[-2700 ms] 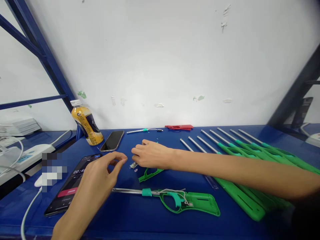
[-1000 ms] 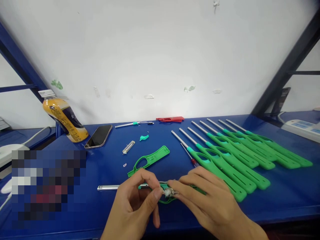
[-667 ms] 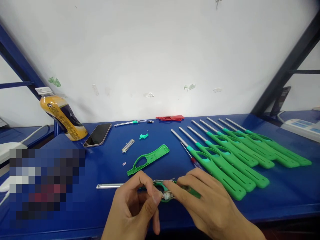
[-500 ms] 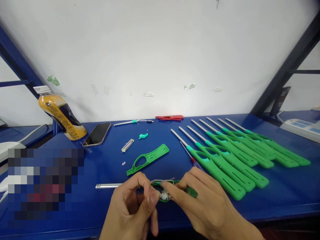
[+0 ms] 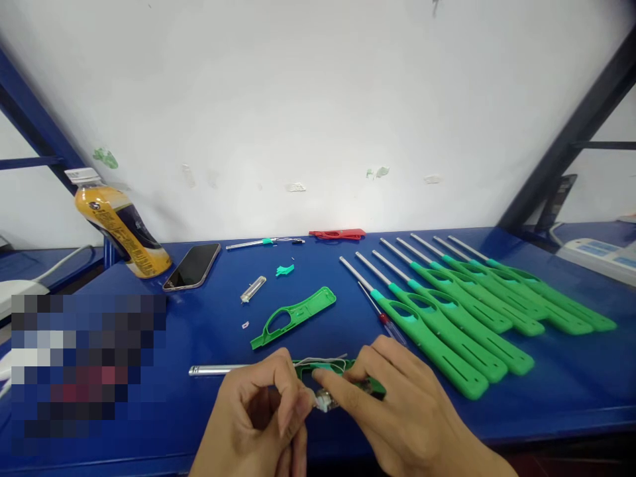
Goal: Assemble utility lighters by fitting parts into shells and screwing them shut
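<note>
At the table's near edge lies an opened green lighter shell (image 5: 376,388), with a metal tube (image 5: 216,370) sticking out to the left and a thin pale wire (image 5: 318,362) looping over it. My right hand (image 5: 405,404) grips a small clear fuel tank with a white end (image 5: 324,400), just on my side of the shell. Thumb and index finger of my left hand (image 5: 261,417) are pinched together at the tank's white end; what sits between them is hidden. Beyond my hands lies a loose green shell half (image 5: 303,313).
Several green lighters (image 5: 437,344) lie in rows at right, beside a red-marked screwdriver (image 5: 383,319). Behind are another clear tank (image 5: 253,289), a turquoise trigger piece (image 5: 285,270), a tube assembly (image 5: 263,244) and a red shell (image 5: 338,234). A phone (image 5: 193,266) and bottle (image 5: 122,228) stay left.
The tank's white end has come slightly toward me, away from the green shell, with both hands. More of the shell's inside and the wire now shows between my hands.
</note>
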The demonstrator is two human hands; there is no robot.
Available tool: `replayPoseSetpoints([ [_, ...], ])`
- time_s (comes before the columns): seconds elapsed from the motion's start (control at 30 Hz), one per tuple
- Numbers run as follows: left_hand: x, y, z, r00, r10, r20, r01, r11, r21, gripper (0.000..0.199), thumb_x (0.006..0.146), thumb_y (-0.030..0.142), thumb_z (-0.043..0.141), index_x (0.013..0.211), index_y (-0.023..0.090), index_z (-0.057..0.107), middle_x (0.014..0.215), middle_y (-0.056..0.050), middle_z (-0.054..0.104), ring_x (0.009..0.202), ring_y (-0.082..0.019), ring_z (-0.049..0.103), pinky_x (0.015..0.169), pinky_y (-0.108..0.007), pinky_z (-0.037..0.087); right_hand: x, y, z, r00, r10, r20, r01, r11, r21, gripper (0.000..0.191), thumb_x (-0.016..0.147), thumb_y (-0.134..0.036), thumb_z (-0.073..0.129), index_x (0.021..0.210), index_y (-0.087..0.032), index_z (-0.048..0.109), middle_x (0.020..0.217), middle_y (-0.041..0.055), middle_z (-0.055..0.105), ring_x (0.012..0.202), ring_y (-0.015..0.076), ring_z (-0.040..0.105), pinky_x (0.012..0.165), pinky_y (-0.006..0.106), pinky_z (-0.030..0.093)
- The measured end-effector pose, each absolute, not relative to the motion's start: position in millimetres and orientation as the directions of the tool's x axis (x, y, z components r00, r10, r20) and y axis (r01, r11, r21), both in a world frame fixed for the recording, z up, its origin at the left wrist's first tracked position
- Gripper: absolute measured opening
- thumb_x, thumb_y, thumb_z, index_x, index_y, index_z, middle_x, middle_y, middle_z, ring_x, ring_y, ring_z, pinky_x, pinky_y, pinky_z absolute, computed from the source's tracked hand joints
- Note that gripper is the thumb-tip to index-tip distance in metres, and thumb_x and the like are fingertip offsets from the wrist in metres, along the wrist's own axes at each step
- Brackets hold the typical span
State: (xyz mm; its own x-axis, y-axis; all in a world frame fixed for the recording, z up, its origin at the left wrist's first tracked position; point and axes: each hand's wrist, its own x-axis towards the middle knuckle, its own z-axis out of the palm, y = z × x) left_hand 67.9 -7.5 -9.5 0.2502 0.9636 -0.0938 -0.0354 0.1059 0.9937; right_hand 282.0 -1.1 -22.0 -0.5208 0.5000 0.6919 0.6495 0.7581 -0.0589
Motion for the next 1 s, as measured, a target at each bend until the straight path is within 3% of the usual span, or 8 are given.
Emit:
replayPoseSetpoints([
  [0.13, 70, -4, -2, 0.271, 0.96, -0.074, 0.03, 0.068, 0.997, 0.04, 0.093, 0.055, 0.079, 0.082, 0.021, 0.061, 0.061, 0.006, 0.059, 0.042, -0.009, 0.06, 0.036, -0.014, 0.043, 288, 2, -17, -0.491, 0.507, 0.708, 0.659, 0.748, -0.078, 0.036, 0.103, -0.003, 0.049, 0.126, -0.02, 0.07, 0.087, 0.0025, 0.068, 0.077, 0.0201, 0.054, 0.073, 0.037, 0.043],
  [0.27, 70, -1, 1, 0.198, 0.972, 0.127, 0.186, -0.165, 0.969, 0.029, 0.103, 0.051, 0.066, 0.116, 0.026, 0.069, 0.083, 0.001, 0.075, 0.047, -0.012, 0.067, 0.034, -0.019, 0.046, 297, 6, -12, -0.387, 0.64, 0.664, 0.638, 0.706, -0.309, 0.02, 0.11, -0.013, 0.051, 0.119, -0.026, 0.065, 0.098, -0.0004, 0.071, 0.087, 0.0186, 0.06, 0.081, 0.034, 0.048],
  [0.37, 66, 4, -6, 0.161, 0.877, 0.453, 0.433, -0.475, 0.766, 0.011, 0.105, 0.036, 0.065, 0.112, 0.031, 0.072, 0.088, 0.004, 0.076, 0.06, -0.01, 0.069, 0.049, -0.018, 0.054, 303, 7, -12, -0.315, 0.756, 0.573, 0.636, 0.616, -0.464, 0.014, 0.113, -0.019, 0.049, 0.115, -0.027, 0.059, 0.099, -0.0003, 0.067, 0.089, 0.0174, 0.062, 0.079, 0.031, 0.052],
  [0.47, 62, 14, -16, 0.271, 0.71, 0.65, 0.599, -0.653, 0.463, 0.017, 0.104, 0.022, 0.064, 0.115, 0.032, 0.072, 0.102, 0.003, 0.076, 0.085, -0.013, 0.071, 0.075, -0.022, 0.062, 308, 8, -17, -0.293, 0.804, 0.517, 0.68, 0.556, -0.479, 0.01, 0.112, -0.026, 0.051, 0.119, -0.03, 0.058, 0.103, 0.0001, 0.066, 0.094, 0.0186, 0.065, 0.081, 0.032, 0.055],
  [0.57, 60, 24, -23, 0.404, 0.634, 0.66, 0.639, -0.712, 0.292, 0.026, 0.105, 0.016, 0.06, 0.124, 0.029, 0.07, 0.112, -0.001, 0.075, 0.107, -0.017, 0.069, 0.092, -0.028, 0.062, 311, 12, -23, -0.331, 0.803, 0.496, 0.717, 0.556, -0.42, 0.018, 0.109, -0.026, 0.057, 0.126, -0.032, 0.06, 0.108, -0.0007, 0.071, 0.099, 0.0211, 0.07, 0.098, 0.041, 0.056],
  [0.7, 65, 30, -26, 0.496, 0.603, 0.625, 0.645, -0.737, 0.199, 0.031, 0.104, 0.011, 0.057, 0.129, 0.027, 0.068, 0.115, -0.002, 0.073, 0.109, -0.018, 0.067, 0.095, -0.029, 0.063, 309, 18, -27, -0.392, 0.792, 0.468, 0.705, 0.586, -0.4, 0.027, 0.105, -0.016, 0.058, 0.126, -0.031, 0.065, 0.108, -0.0007, 0.074, 0.101, 0.0232, 0.071, 0.113, 0.051, 0.048],
  [0.87, 80, 33, -24, 0.549, 0.593, 0.589, 0.623, -0.76, 0.185, 0.027, 0.103, 0.011, 0.055, 0.122, 0.022, 0.071, 0.11, -0.006, 0.074, 0.102, -0.022, 0.069, 0.088, -0.035, 0.066, 306, 21, -27, -0.423, 0.826, 0.372, 0.671, 0.562, -0.484, 0.025, 0.103, -0.007, 0.055, 0.102, -0.028, 0.068, 0.088, -0.0028, 0.067, 0.088, 0.0211, 0.065, 0.105, 0.048, 0.047],
  [1.0, 88, 35, -27, 0.562, 0.62, 0.548, 0.595, -0.763, 0.253, 0.023, 0.105, 0.012, 0.054, 0.116, 0.023, 0.071, 0.105, -0.004, 0.074, 0.096, -0.021, 0.068, 0.083, -0.036, 0.064, 308, 24, -27, -0.419, 0.809, 0.412, 0.637, 0.585, -0.502, 0.021, 0.106, -0.009, 0.054, 0.1, -0.026, 0.065, 0.086, -0.0035, 0.063, 0.078, 0.0177, 0.059, 0.094, 0.041, 0.046],
])
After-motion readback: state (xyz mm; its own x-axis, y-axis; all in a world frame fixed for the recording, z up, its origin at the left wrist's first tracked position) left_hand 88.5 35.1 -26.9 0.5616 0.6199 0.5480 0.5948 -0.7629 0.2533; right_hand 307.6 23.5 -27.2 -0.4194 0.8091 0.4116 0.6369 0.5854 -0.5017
